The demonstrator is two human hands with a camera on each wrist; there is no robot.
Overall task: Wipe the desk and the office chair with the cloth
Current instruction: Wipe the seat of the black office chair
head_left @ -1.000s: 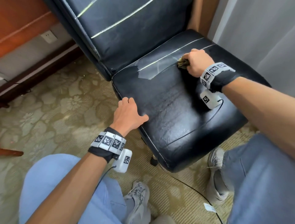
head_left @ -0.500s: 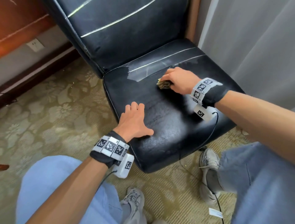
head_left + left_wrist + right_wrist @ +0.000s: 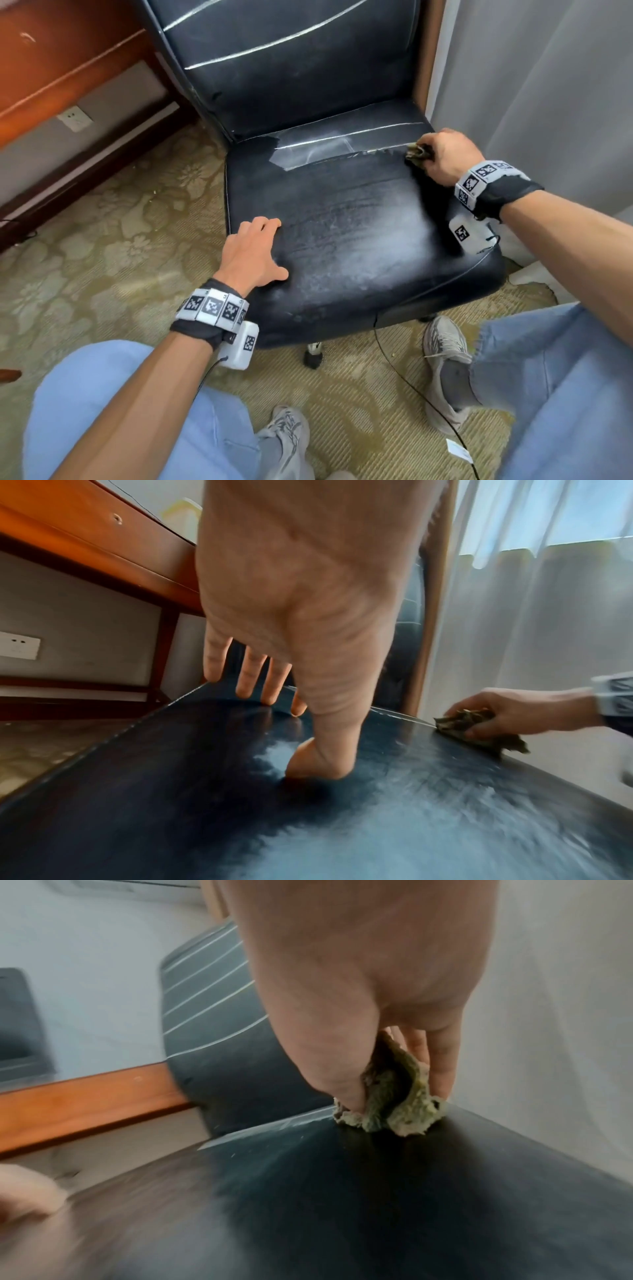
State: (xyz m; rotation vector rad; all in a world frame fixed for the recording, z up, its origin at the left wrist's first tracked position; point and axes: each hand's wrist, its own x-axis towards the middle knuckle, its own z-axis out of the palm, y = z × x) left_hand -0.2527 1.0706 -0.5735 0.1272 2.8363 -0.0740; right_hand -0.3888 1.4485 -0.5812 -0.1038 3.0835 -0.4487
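Cloth (image 3: pixel 417 151) bunched in right hand (image 3: pixel 445 156), pressed to the far right corner of the office chair (image 3: pixel 359 240) seat.

Olive-green, crumpled into a wad, pinched between thumb and curled fingers (image 3: pixel 441 1064) and touching the black seat right at its outer edge, just in front of the backrest fold. No seat left beyond it toward the curtain (image 3: pixel 548 85); the unwiped width lies across toward the left hand (image 3: pixel 255 251), so the next stroke probably has to run that way along the strip of clear tape (image 3: pixel 315 154). Left hand flat, fingers straight and spread, bracing the near left edge of the seat, well apart from the cloth. Seat leather worn, dull and streaked grey in the middle. Patterned carpet (image 3: pixel 120 240) underneath, wooden desk (image 3: pixel 51 75) off to the left, wall socket (image 3: pixel 74 118) below it.
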